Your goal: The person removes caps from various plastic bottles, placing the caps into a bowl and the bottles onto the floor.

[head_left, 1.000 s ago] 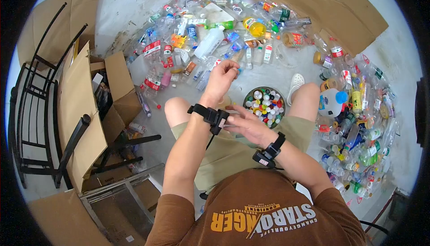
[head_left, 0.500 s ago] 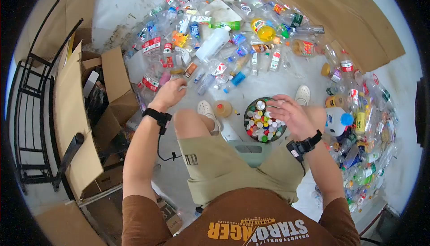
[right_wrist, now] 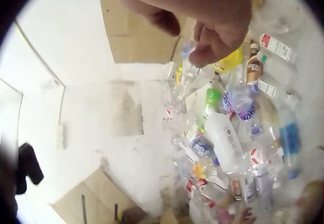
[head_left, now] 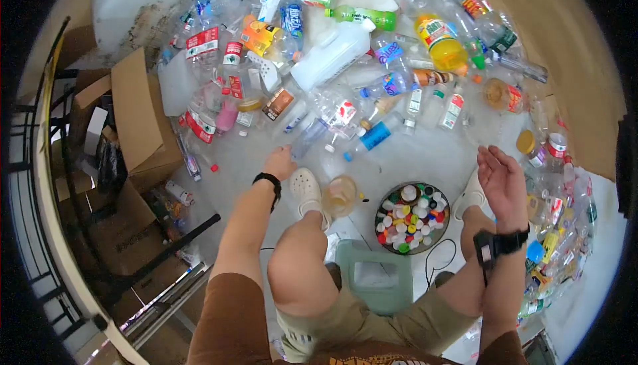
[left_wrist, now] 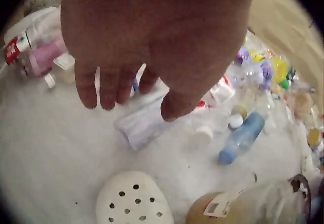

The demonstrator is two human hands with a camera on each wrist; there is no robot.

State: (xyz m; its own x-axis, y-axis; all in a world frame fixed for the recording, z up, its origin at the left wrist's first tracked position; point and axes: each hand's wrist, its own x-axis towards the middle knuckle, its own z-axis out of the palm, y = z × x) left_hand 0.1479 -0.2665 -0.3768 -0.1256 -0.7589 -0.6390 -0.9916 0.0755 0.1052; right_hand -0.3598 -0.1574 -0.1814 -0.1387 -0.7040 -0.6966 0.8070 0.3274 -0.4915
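Plastic bottle (head_left: 310, 138) lies left of the bowl (head_left: 440, 242); my left hand (head_left: 278, 163) has come nearer, fingers slightly spread, so reach seems easy. Right of the bowl, my right hand (head_left: 503, 182) bends loosely.

Shirt (head_left: 229, 315): chest lettering cut off by the head view's lower edge. Left wrist view: left hand (left_wrist: 147, 36) cropped above, its thumb and fingers partly hiding a clear bottle (left_wrist: 135, 129); white clog (left_wrist: 134, 201) and jar (left_wrist: 260, 209) cropped below, jar label (left_wrist: 223, 204) illegibly blurred. Right wrist view: right hand (right_wrist: 202, 21) cropped above.
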